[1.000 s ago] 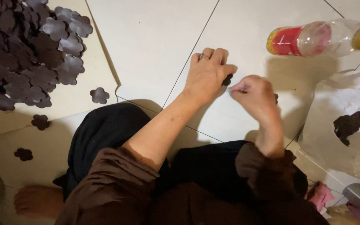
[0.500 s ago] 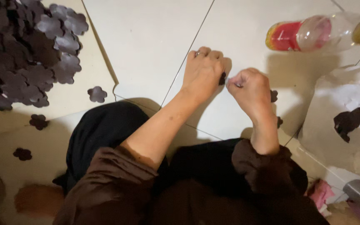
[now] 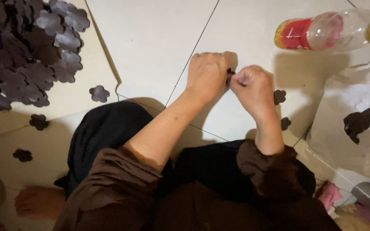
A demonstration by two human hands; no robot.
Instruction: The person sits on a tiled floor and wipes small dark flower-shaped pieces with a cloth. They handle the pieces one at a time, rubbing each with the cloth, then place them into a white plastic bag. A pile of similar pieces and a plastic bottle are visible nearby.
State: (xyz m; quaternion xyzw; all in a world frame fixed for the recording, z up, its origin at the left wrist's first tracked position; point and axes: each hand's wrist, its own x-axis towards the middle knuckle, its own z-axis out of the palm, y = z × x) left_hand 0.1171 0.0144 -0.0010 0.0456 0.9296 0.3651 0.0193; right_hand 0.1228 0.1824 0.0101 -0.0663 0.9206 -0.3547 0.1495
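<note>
Above white tiles, two hands [image 3: 232, 81] pinch one dark flower cutout [image 3: 228, 77].

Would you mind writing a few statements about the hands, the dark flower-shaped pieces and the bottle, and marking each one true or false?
1. Both hands meet around a small dark piece over the tiled floor. True: the left hand and the right hand pinch it between them.
2. The plastic bottle stands upright. False: it lies on its side at the upper right.
3. A big pile of dark flower-shaped pieces lies at the upper left. True.
4. The left hand rests on that pile. False: it is well apart from it, over the tiles.
5. No loose pieces lie near the right hand. False: two dark pieces lie on the floor just beside it.
</note>
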